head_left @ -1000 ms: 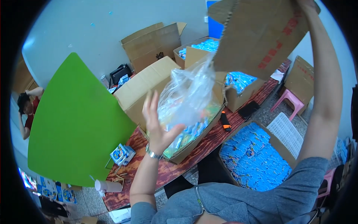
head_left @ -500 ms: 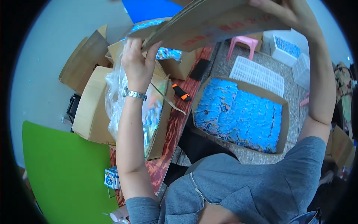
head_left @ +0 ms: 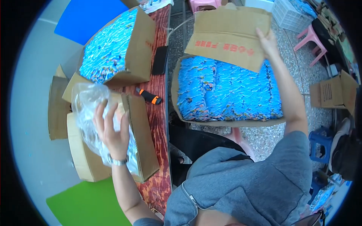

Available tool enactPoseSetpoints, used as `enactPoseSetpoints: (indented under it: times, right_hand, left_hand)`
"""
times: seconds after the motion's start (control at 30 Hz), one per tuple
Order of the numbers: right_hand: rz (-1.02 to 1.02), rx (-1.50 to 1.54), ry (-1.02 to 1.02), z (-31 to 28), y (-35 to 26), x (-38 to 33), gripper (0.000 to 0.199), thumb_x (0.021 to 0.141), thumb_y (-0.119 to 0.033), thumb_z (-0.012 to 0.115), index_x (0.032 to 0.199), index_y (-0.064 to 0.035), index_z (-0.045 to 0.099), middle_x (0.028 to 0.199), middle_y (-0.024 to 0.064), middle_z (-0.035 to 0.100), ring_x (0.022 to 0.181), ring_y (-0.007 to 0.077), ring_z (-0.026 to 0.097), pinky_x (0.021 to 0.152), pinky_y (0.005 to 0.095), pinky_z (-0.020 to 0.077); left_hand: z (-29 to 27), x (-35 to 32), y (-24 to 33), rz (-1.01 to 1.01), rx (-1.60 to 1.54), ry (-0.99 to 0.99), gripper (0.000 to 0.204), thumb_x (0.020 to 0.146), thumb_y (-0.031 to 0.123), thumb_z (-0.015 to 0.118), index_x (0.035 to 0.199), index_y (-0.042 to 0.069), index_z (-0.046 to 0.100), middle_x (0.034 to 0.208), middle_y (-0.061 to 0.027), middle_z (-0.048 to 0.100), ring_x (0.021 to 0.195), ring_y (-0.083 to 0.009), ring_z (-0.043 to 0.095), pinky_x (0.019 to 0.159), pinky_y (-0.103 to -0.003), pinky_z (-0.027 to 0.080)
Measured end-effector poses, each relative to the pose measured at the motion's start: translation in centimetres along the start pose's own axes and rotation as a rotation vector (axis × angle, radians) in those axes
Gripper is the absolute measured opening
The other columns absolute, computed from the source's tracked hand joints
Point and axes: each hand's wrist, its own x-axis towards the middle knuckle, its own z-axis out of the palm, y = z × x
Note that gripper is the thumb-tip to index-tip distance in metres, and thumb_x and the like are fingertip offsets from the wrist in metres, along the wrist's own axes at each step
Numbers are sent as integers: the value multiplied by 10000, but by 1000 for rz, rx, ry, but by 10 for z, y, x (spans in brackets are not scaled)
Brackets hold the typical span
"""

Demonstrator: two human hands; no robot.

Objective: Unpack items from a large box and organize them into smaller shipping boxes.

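Observation:
My right hand [head_left: 268, 44] grips the right edge of a brown cardboard sheet [head_left: 226, 28] printed in red. The sheet hangs over the far part of a shallow cardboard box [head_left: 211, 123] packed with blue patterned packets [head_left: 233, 94]. On the left, my left hand [head_left: 112, 132], with a metal watch at the wrist, has its fingers spread over a clear plastic bag [head_left: 87, 113]. Whether the fingertips touch the bag, I cannot tell. The bag lies over an open cardboard box [head_left: 145, 145] on the red-brown table, covering much of its contents.
On the table [head_left: 164, 132] lie an orange-and-black utility knife [head_left: 151, 96] and a flat black object [head_left: 160, 60]. Beyond stands another box [head_left: 140, 49] full of blue packets. Pink stools [head_left: 315, 45], a white crate [head_left: 288, 17] and an open carton [head_left: 332, 92] stand farther right.
The cardboard sheet has swung down and right, now only in my right hand. My left hand has let go of it and moved down-left to the plastic bag.

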Motion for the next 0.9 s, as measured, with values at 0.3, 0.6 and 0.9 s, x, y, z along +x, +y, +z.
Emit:
enactPoseSetpoints:
  times: [0.3,0.6,0.9]
  right_hand:
    - [297,-540,186,261,161,15,584,898,-419,544,1312,-22,433,1130,267,612,998,466,590,854,539,465]
    - [600,283,-128,483,184,-165,404,913,-257,641,1250,-59,540,1122,188,656,1053,295,625,903,379,467]
    - [1142,1226,-339,508,196,-307,504,973,-408,474,1321,-47,523,1204,145,625,1111,287,599,946,399,452]
  left_hand:
    - [-16,-69,-28,-225,-14,-79,330,895,-36,602,1221,-66,561,1371,-237,477,1270,-347,482,1043,-443,408]
    - [-86,-98,-34,-460,229,-49,270,970,77,555,1202,-58,571,1384,-219,478,1285,-267,490,1058,-385,456]
    - [-74,-110,-33,-627,133,18,315,978,138,555,1207,-78,556,1391,-230,456,1284,-310,482,1063,-408,429]
